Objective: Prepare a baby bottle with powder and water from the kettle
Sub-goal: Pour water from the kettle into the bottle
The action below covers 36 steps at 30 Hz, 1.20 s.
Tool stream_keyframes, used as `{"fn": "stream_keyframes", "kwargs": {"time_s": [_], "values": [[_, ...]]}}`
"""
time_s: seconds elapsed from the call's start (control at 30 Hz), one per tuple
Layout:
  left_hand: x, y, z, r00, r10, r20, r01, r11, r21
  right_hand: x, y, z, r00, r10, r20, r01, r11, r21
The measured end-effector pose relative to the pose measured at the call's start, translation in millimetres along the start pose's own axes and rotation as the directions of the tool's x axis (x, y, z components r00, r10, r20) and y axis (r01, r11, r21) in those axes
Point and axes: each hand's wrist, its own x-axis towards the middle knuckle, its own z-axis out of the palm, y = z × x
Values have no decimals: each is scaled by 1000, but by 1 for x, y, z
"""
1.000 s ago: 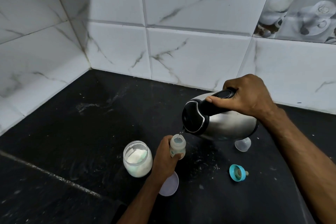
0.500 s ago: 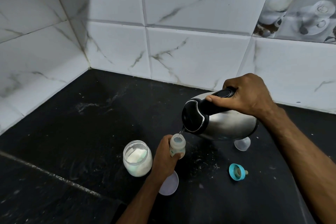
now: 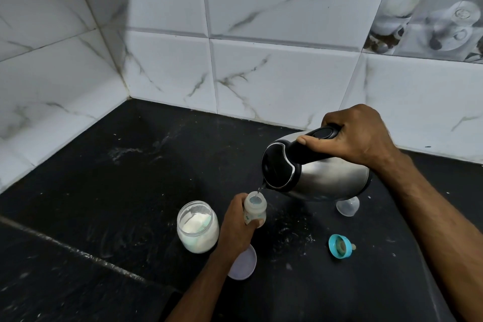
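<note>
Legible text: none. Baby bottle (image 3: 255, 213) is showing faint greenish print on its side, too blurred for reading.

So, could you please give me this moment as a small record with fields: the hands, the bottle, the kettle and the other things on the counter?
left hand: grips the baby bottle, upright, mouth open
right hand: holds the kettle by its black handle, tilted
water: thin stream from the spout into the bottle
powder jar: open, left of the bottle
jar lid: on the black counter
teal nipple ring: lying on the counter
clear cap: below the kettle
</note>
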Motion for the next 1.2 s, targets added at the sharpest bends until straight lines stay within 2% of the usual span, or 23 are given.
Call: {"fn": "stream_keyframes", "kwargs": {"time_s": [0.93,1.07,1.2], "values": [[-1,-1,0,1000,11,-7,-11,1000,-17,-4,5,13,1000,12,-6,-12,1000,5],[-1,-1,0,1000,14,-6,-14,1000,-15,-5,15,16,995,91,-38,-87,992,95],[0,-1,0,1000,14,-8,-14,1000,-18,-3,23,13,983,176,-42,-158,947,280]]}}
